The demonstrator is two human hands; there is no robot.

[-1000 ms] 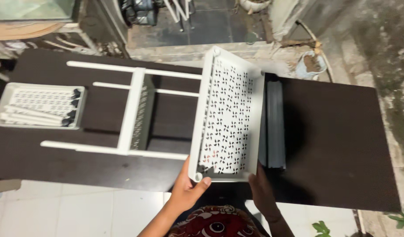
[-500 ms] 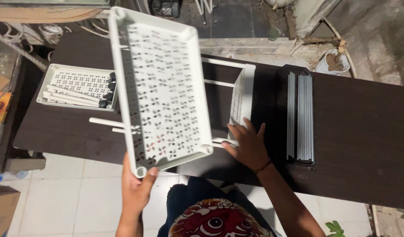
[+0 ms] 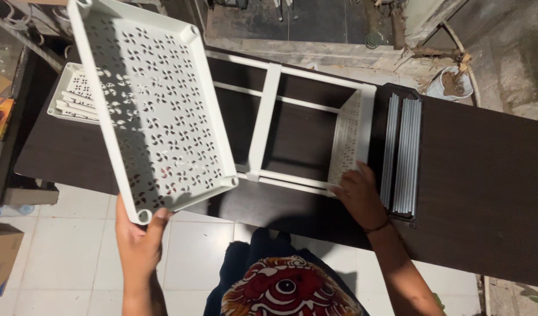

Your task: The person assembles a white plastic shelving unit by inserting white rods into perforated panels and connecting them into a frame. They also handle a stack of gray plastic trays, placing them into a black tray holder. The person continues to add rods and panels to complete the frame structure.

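Left hand (image 3: 139, 243) holds perforated tray (image 3: 152, 105); right hand (image 3: 358, 196) on rack frame (image 3: 316, 111).

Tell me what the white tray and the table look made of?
Tray: probably moulded plastic, matte white, judging by its thin walls, rounded corners and punched pattern; the left hand holds it by one corner. Table: dark wood-look board, likely laminate, with faint grain and a dull sheen.

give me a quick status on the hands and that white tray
Left hand grips perforated white tray by its corner, raised and tilted. Right hand on white rack frame. Nothing between tray and frame.
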